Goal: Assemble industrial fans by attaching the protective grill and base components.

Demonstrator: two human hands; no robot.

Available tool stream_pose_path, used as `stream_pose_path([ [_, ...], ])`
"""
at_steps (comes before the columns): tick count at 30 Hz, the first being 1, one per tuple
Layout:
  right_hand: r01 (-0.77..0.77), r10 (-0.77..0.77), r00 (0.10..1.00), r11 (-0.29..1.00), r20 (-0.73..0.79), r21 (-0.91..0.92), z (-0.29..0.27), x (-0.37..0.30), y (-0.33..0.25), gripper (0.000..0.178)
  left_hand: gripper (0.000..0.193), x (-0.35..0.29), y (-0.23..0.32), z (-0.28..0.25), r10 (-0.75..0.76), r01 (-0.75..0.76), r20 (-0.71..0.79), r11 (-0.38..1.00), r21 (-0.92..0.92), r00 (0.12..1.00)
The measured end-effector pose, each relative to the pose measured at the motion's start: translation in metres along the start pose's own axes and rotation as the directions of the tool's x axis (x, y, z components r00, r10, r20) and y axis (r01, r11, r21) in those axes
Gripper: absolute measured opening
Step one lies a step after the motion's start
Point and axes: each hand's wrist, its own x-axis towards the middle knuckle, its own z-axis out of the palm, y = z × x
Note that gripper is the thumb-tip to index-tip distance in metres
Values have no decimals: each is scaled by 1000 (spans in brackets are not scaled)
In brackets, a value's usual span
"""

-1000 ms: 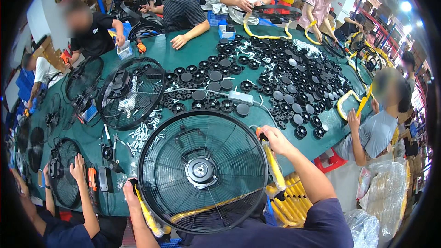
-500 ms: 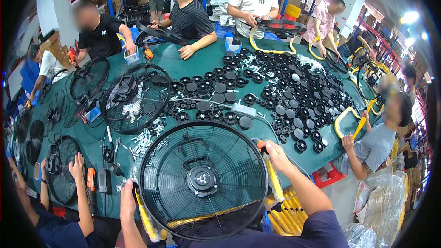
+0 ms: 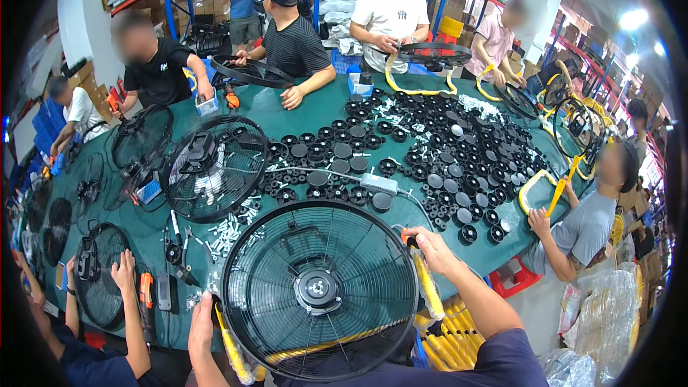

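A large round black fan [image 3: 318, 290] with a wire grille and a round central hub stands tilted in front of me, at the table's near edge. Yellow stand arms wrapped in clear film flank it, a left arm [image 3: 233, 340] and a right arm [image 3: 428, 285]. My left hand [image 3: 201, 326] is closed at the fan's left side, fingers together and pointing up by the top of the left arm; its thumb side is partly hidden. At the right side, my right hand [image 3: 430, 249] grips a small orange-and-black piece [image 3: 408, 235] above the right arm.
Black round caps [image 3: 469, 172] and white screws [image 3: 233, 233] cover much of the green table [image 3: 322, 93]. Another fan [image 3: 215, 168] lies beyond mine. A grey box with a cable [image 3: 378, 184] lies behind it. Co-workers surround the table; a neighbour's hands [image 3: 124, 272] are close on my left.
The view has shifted a little, so the fan sits slightly lower and further right. Both my hands stay at the fan's sides.
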Motion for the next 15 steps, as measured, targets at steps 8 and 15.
stream_pose_path([
  [8,-5,5,1000,998,-2,62,5,11,7,45,41,15,-54,8,110,-137,-141,972,-191,984],
  [15,-237,228,966,969,124,68,-1,11,-4,47,44,26,-76,0,105,-115,-47,914,-388,993],
])
